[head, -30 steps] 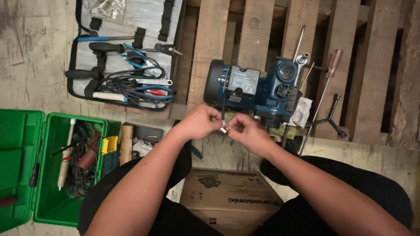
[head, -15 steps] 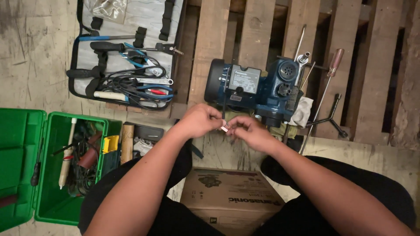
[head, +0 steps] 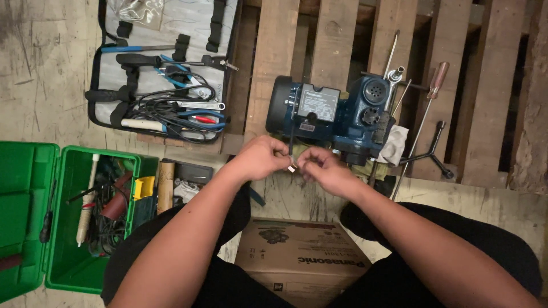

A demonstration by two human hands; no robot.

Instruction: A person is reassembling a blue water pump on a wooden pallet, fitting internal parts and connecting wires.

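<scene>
A dark blue electric pump [head: 334, 114] rests on a wooden pallet [head: 274, 51] in front of me. My left hand [head: 260, 157] and my right hand [head: 325, 170] meet just below the pump. Together they pinch a small pale part [head: 291, 167] on the end of a black cable [head: 291, 140] that runs up to the pump. Fingers of both hands are closed around it, and most of the part is hidden.
An open tool roll [head: 165, 74] with pliers, screwdrivers and wires lies at upper left. An open green toolbox [head: 63, 217] sits at left. A cardboard box [head: 302, 262] stands between my knees. Screwdrivers and a wrench [head: 425, 122] lie right of the pump.
Both hands stay together at the cable end, with only slight finger shifts. The pump and tools have not moved.
</scene>
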